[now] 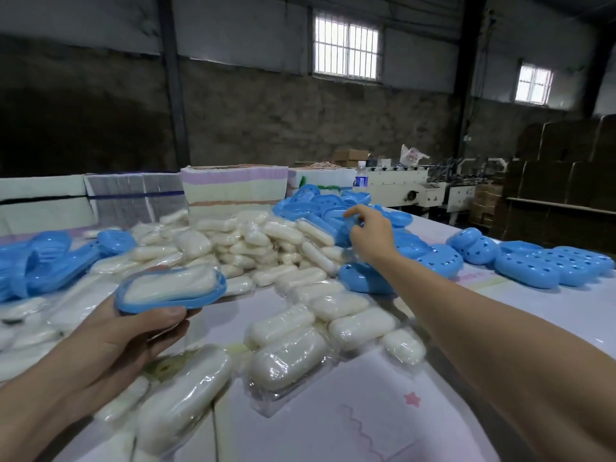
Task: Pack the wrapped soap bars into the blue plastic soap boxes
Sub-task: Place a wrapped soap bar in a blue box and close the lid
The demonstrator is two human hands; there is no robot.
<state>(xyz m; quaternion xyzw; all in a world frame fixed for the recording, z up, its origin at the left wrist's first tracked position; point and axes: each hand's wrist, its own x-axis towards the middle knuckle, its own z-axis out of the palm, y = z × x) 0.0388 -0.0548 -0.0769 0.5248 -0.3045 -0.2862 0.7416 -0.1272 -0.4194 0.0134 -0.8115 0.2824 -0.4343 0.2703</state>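
My left hand (133,331) holds a blue soap box base (213,291) from below, with a wrapped white soap bar (170,285) lying in it. My right hand (370,233) reaches far across the table and pinches a blue box piece (350,225) in the heap of blue box parts (320,205). A large pile of wrapped soap bars (253,241) fills the table's middle, and more wrapped bars (353,328) lie near me. Finished blue boxes with holes (553,265) sit at the right.
More blue box halves (50,258) lie at the left. Stacks of flat printed cartons (233,186) line the far table edge, with a water bottle (360,176) beside them. Machines (413,191) and cardboard boxes (560,168) stand at the back right.
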